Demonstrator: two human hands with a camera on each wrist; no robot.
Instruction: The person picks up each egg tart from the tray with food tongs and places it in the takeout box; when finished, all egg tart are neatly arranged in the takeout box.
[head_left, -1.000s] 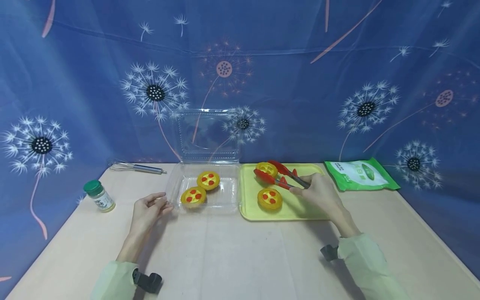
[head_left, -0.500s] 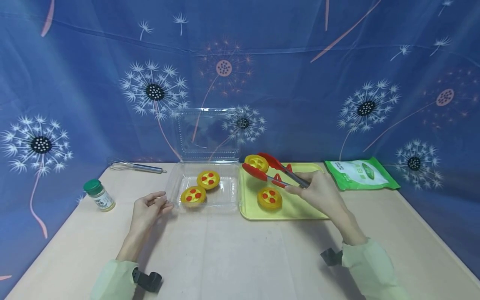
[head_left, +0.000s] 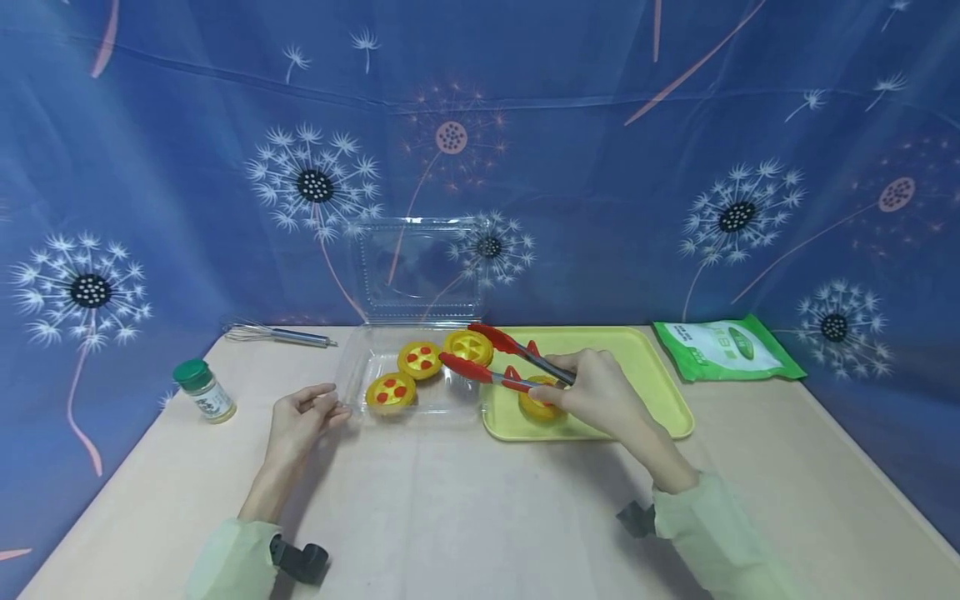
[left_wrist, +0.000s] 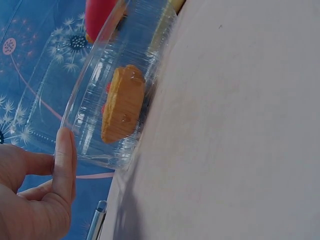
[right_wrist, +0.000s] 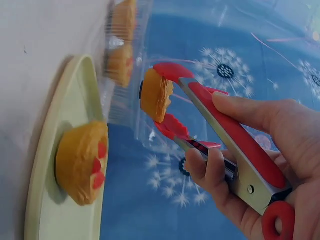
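Observation:
My right hand (head_left: 600, 392) grips red-tipped metal tongs (right_wrist: 225, 135). Between the tongs' red heads is a yellow egg tart (head_left: 467, 347), held above the right part of a clear plastic box (head_left: 360, 333) whose lid stands up. Inside the box two tarts with red spots, a front tart (head_left: 391, 392) and a rear tart (head_left: 419, 359), lie close together. With fingers nearly straight, my left hand (head_left: 298, 421) touches the box's left rim, as the left wrist view shows. Another red-spotted tart (right_wrist: 82, 162) sits on the yellow tray (head_left: 660, 400), partly hidden by the right hand in the head view.
A green-capped jar (head_left: 204, 390) stands at the left, with a whisk (head_left: 281, 334) lying behind it. At the back right is a green and white packet (head_left: 727, 348). A blue dandelion-print cloth (head_left: 585, 208) rises behind the table.
My right hand has moved left with the tongs, carrying the egg tart from the tray's back left to over the box. My left hand stays at the box's rim.

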